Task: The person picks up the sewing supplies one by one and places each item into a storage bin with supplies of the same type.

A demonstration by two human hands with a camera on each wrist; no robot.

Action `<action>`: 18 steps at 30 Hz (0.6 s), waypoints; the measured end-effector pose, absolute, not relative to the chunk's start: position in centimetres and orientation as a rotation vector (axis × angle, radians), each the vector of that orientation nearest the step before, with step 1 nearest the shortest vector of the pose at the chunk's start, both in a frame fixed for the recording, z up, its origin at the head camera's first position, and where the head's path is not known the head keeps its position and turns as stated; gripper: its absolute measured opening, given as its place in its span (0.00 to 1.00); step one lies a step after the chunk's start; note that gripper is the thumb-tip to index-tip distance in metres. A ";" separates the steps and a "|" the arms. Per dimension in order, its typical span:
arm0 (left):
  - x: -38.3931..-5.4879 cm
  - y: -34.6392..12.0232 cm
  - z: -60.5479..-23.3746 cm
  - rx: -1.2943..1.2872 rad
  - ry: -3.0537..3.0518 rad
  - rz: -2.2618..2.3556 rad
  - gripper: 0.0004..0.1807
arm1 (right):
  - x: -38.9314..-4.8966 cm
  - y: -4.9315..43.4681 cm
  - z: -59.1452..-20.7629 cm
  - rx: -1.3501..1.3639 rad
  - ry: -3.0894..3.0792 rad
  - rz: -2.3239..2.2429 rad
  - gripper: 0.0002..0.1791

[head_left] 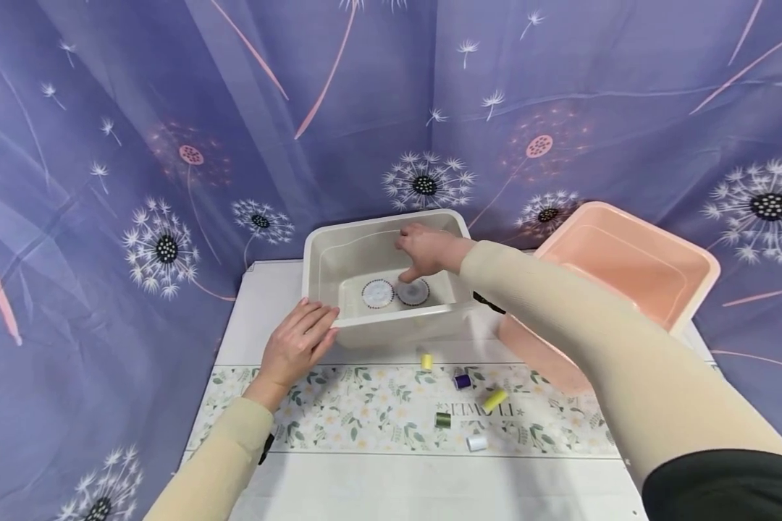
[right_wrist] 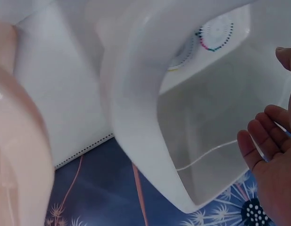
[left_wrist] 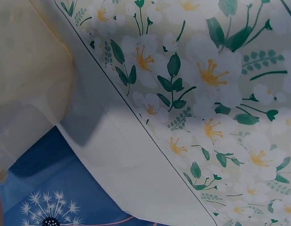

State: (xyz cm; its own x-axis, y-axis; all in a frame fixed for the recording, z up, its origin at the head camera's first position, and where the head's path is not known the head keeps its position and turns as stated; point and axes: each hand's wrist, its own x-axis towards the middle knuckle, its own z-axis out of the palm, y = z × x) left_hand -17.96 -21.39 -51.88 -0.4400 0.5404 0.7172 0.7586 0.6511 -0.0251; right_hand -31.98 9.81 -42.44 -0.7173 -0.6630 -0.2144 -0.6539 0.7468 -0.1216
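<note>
A light grey plastic bin (head_left: 391, 322) stands at the back of the table. Inside it, side by side on the floor, lie two round pin wheels, the left one (head_left: 378, 294) and the right one (head_left: 413, 291), ringed with small coloured pinheads. My left hand (head_left: 296, 340) holds the bin's front left corner, fingers over the rim. Over the inside of the bin is my right hand (head_left: 423, 250), thumb and fingers spread apart and nothing between them. In the right wrist view its fingers (right_wrist: 249, 148) are loosely bent. The left wrist view does not show the left hand's grip.
A peach bin (head_left: 625, 260) stands at the right, partly behind the right sleeve. Several thread spools lie in front of the grey bin: yellow (head_left: 426, 362), purple (head_left: 462, 381), another yellow (head_left: 495, 400), green (head_left: 442, 420) and white (head_left: 476, 443). A patterned curtain (head_left: 339, 108) hangs behind.
</note>
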 end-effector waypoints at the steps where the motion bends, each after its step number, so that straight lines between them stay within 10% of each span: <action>1: -17.9 -21.4 -51.9 -1.002 -2.156 -0.396 0.21 | -31.8 9.9 -42.2 -1.033 2.704 -0.075 0.38; 18: -17.9 -21.7 -51.6 -1.021 -2.195 -0.383 0.25 | -28.1 13.2 -39.9 -1.076 2.778 -0.310 0.42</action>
